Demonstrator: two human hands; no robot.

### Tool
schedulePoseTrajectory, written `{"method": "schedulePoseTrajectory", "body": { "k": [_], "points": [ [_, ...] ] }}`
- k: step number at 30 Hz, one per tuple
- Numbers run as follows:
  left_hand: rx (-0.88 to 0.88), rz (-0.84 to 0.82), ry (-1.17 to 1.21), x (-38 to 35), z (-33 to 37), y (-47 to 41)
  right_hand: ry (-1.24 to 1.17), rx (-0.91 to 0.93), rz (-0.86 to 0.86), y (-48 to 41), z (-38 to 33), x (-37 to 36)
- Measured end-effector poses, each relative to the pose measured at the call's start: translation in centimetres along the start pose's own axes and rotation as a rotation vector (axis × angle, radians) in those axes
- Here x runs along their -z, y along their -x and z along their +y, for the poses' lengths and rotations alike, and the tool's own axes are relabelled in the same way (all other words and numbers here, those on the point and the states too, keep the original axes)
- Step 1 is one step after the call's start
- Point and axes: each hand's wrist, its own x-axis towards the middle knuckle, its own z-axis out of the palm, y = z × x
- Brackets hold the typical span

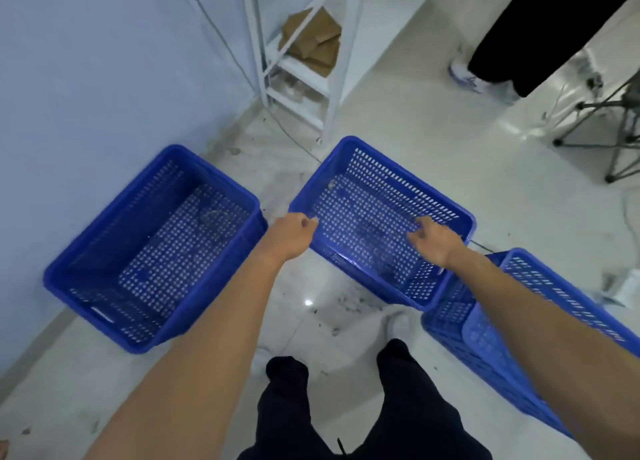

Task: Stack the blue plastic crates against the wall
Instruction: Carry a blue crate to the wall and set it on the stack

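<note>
Both hands (292, 234) (434, 243) on the tilted middle crate (367, 196), between two others.

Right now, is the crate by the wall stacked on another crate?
No, the crate by the wall sits alone on the floor.

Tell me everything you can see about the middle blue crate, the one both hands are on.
The middle crate is blue perforated plastic, rectangular, open-topped and empty, with a smooth thick rim. It sits tilted, its near right corner resting on the right crate. The left hand closes on its left rim; the right hand reaches over the right side, its grip unclear. It stands apart from the crate by the wall.
</note>
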Motion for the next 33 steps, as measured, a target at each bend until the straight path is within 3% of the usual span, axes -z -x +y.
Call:
{"method": "schedulePoseTrajectory", "body": {
  "k": [10, 15, 20, 24, 27, 33],
  "points": [
    [0.265, -0.041, 0.126, -17.1, 6.1, -5.6, 0.065, -0.047, -0.011, -10.9, 18.3, 3.5],
    [0.400, -0.019, 0.111, -26.3, 3.6, -11.0, 0.062, 0.032, -0.021, -21.1, 22.8, 2.1],
    [0.572, 0.040, 0.073, -32.4, -1.1, -18.8, 0.072, 0.126, 0.096, -31.5, 25.6, 0.1],
    [0.642, 0.175, 0.342, -34.4, -4.7, -24.0, 0.117, 0.184, 0.231, -37.4, 26.3, -1.7],
    [0.677, 0.303, 0.402, -35.1, -7.2, -26.3, 0.142, 0.202, 0.243, -39.6, 26.5, -2.8],
    [0.762, 0.174, 0.927, -35.9, -8.6, -28.4, 0.210, 0.167, 0.225, -42.2, 26.8, -3.4]
  ]
}}
